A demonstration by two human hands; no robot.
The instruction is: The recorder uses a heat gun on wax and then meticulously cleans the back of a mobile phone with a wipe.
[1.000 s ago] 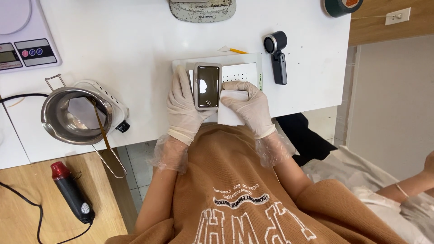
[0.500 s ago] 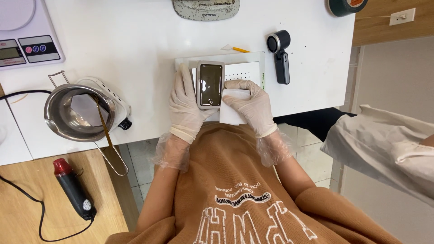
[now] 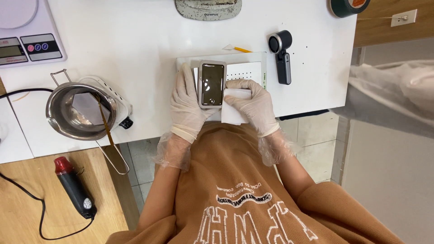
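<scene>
Phone [image 3: 212, 84] gripped at its edge by gloved left hand [image 3: 187, 103]; right hand [image 3: 253, 105] beside it, pressing white wipe [image 3: 235, 108] flat.

White table [image 3: 135, 49] as landmark. On its far left corner: a digital scale [image 3: 28, 34]. At its near left edge: a steel pot [image 3: 79, 113] with a wire handle overhanging the edge. At its far edge, centre: a speckled grey pad [image 3: 208, 8]. Far right corner: a tape roll [image 3: 349, 6]. Right of centre: a black loupe [image 3: 281, 56]. Below the table's left end: a heat gun [image 3: 74, 187] on wood.
</scene>
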